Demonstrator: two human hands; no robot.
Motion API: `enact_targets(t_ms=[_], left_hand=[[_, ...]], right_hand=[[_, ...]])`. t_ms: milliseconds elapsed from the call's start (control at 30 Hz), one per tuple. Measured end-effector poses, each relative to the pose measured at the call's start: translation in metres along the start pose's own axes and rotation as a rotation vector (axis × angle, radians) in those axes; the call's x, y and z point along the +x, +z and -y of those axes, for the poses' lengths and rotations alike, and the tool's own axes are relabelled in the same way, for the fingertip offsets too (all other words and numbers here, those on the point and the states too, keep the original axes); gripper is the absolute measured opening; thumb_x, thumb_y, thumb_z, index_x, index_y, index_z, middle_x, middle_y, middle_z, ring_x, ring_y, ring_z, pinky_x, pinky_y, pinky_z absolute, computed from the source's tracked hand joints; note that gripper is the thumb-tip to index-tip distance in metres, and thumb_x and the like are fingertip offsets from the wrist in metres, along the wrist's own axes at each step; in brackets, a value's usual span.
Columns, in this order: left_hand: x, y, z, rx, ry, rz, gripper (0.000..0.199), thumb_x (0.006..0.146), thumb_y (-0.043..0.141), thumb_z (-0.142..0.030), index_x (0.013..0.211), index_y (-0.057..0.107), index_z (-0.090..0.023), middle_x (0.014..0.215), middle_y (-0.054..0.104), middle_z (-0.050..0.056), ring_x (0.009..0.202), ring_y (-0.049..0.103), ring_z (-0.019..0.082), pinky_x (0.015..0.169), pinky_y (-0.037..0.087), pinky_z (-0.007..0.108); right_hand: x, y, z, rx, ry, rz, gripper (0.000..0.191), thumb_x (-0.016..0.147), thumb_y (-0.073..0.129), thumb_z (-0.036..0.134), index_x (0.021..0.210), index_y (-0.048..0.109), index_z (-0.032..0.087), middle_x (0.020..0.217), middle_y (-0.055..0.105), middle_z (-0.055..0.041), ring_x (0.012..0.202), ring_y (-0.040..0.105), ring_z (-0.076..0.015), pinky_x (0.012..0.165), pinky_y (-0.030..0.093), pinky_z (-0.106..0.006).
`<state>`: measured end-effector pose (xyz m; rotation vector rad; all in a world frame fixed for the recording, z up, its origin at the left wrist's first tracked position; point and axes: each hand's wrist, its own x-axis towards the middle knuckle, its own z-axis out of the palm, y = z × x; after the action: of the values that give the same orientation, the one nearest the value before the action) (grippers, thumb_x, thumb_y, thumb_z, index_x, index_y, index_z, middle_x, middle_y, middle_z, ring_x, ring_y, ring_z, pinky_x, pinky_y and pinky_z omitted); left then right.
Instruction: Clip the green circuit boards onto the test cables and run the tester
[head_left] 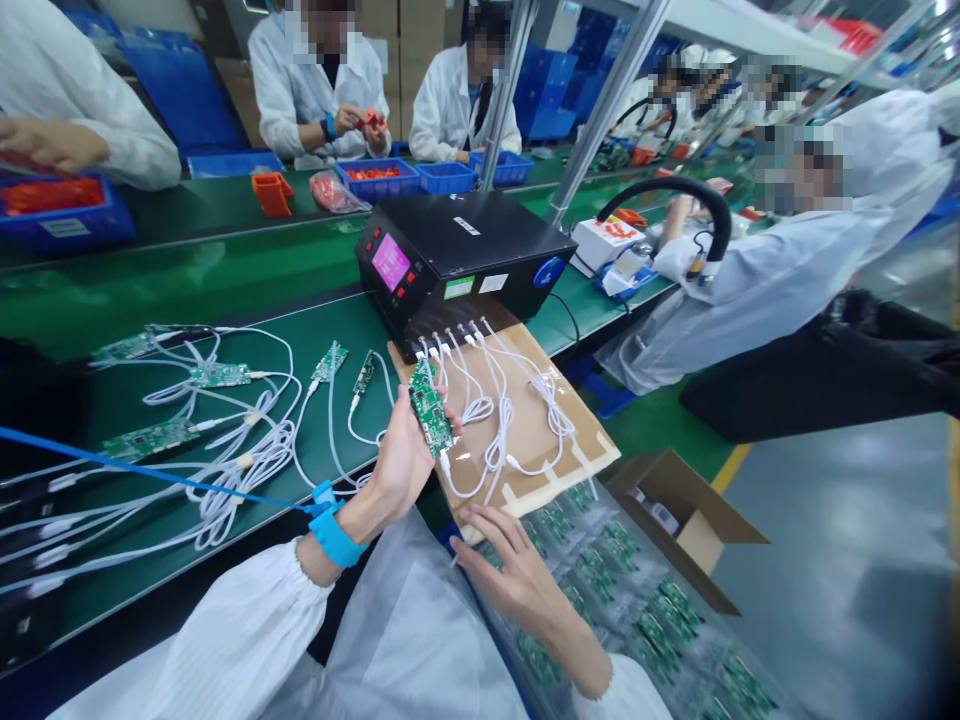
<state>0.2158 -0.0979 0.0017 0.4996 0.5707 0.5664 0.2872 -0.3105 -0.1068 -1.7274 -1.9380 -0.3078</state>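
Observation:
My left hand [401, 455] grips a green circuit board [430, 408] in front of the black test box [465, 250]. A white cable is plugged into the board's lower end. A blue wrist strap [336, 525] with a blue cord circles my left wrist. My right hand [517, 575] has its fingers spread at the near edge of the cardboard sheet [544, 450], over bagged circuit boards, and no held thing shows in it. Several white cables [501, 430] run from the box's front across the cardboard.
Cabled boards [219, 374] and a tangle of white cables [247, 450] lie on the green bench at left. Trays of bagged boards [660, 620] stand at lower right, beside an open carton [686, 520]. Co-workers in white sit across the bench and at right, with blue bins [379, 180].

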Motion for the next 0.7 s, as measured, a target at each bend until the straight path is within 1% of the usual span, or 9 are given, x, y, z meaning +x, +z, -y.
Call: enact_targets(t_ms=[67, 133, 200, 267, 333, 400, 533, 633, 700], left_hand=[[0.001, 0.0, 0.002, 0.028, -0.008, -0.011, 0.044, 0.103, 0.05, -0.054, 0.108, 0.068, -0.013, 0.09, 0.071, 0.008, 0.086, 0.069, 0.019, 0.087, 0.057, 0.032], [0.002, 0.0, 0.005, 0.061, -0.013, -0.009, 0.044, 0.102, 0.054, -0.054, 0.109, 0.068, -0.013, 0.091, 0.071, 0.008, 0.084, 0.069, 0.017, 0.085, 0.058, 0.03], [0.003, 0.001, 0.007, 0.091, -0.023, 0.011, 0.044, 0.101, 0.057, -0.054, 0.112, 0.068, -0.013, 0.091, 0.071, 0.007, 0.083, 0.069, 0.016, 0.084, 0.058, 0.029], [0.004, 0.003, 0.009, 0.118, -0.034, 0.032, 0.045, 0.098, 0.06, -0.055, 0.113, 0.069, -0.014, 0.09, 0.071, 0.007, 0.081, 0.069, 0.016, 0.083, 0.058, 0.029], [0.003, 0.006, 0.012, 0.147, -0.039, 0.047, 0.047, 0.094, 0.066, -0.057, 0.113, 0.07, -0.014, 0.089, 0.071, 0.006, 0.081, 0.07, 0.016, 0.082, 0.059, 0.029], [0.002, 0.008, 0.014, 0.181, -0.037, 0.057, 0.049, 0.09, 0.072, -0.057, 0.112, 0.071, -0.013, 0.089, 0.072, 0.006, 0.083, 0.07, 0.017, 0.082, 0.058, 0.029], [-0.003, 0.011, 0.019, 0.214, -0.04, 0.092, 0.047, 0.085, 0.079, -0.053, 0.109, 0.074, -0.013, 0.093, 0.074, 0.008, 0.093, 0.071, 0.019, 0.089, 0.056, 0.029], [-0.005, 0.013, 0.022, 0.216, -0.043, 0.115, 0.045, 0.081, 0.084, -0.051, 0.107, 0.076, -0.015, 0.096, 0.075, 0.007, 0.102, 0.07, 0.02, 0.095, 0.055, 0.029], [-0.006, 0.013, 0.024, 0.223, -0.045, 0.12, 0.048, 0.076, 0.087, -0.052, 0.106, 0.077, -0.016, 0.096, 0.075, 0.006, 0.103, 0.07, 0.02, 0.095, 0.054, 0.03]], right_hand=[[0.001, -0.001, -0.003, 0.035, -0.006, -0.002, 0.033, 0.098, 0.062, 0.01, 0.128, 0.067, 0.024, 0.135, 0.068, -0.0125, 0.136, 0.057, -0.0246, 0.102, 0.059, -0.045], [0.006, -0.002, -0.006, 0.101, 0.021, -0.065, 0.027, 0.099, 0.061, 0.011, 0.121, 0.068, 0.025, 0.131, 0.07, -0.011, 0.132, 0.06, -0.0227, 0.099, 0.059, -0.043], [0.017, -0.003, -0.009, 0.161, 0.081, -0.194, 0.025, 0.099, 0.061, 0.01, 0.117, 0.068, 0.026, 0.122, 0.074, -0.009, 0.122, 0.066, -0.0218, 0.095, 0.059, -0.043], [0.035, -0.003, -0.01, 0.173, 0.19, -0.374, 0.029, 0.098, 0.061, 0.007, 0.117, 0.069, 0.026, 0.106, 0.077, -0.0066, 0.104, 0.071, -0.0211, 0.086, 0.057, -0.041], [0.057, -0.005, -0.012, 0.151, 0.34, -0.545, 0.034, 0.097, 0.061, 0.006, 0.123, 0.069, 0.026, 0.093, 0.078, -0.0041, 0.086, 0.07, -0.0195, 0.079, 0.052, -0.039], [0.081, -0.008, -0.013, 0.139, 0.455, -0.654, 0.039, 0.096, 0.061, 0.006, 0.128, 0.069, 0.027, 0.09, 0.077, -0.0033, 0.079, 0.067, -0.0189, 0.077, 0.049, -0.039], [0.115, -0.014, -0.014, 0.218, 0.496, -0.731, 0.039, 0.097, 0.062, 0.008, 0.129, 0.07, 0.029, 0.093, 0.077, -0.0038, 0.083, 0.066, -0.0195, 0.079, 0.049, -0.04], [0.123, -0.015, -0.013, 0.272, 0.524, -0.757, 0.029, 0.096, 0.066, 0.011, 0.119, 0.074, 0.027, 0.087, 0.074, -0.003, 0.081, 0.065, -0.0189, 0.078, 0.051, -0.039], [0.123, -0.014, -0.013, 0.298, 0.557, -0.775, 0.023, 0.096, 0.068, 0.013, 0.113, 0.076, 0.026, 0.083, 0.071, -0.0021, 0.076, 0.063, -0.0175, 0.076, 0.052, -0.038]])
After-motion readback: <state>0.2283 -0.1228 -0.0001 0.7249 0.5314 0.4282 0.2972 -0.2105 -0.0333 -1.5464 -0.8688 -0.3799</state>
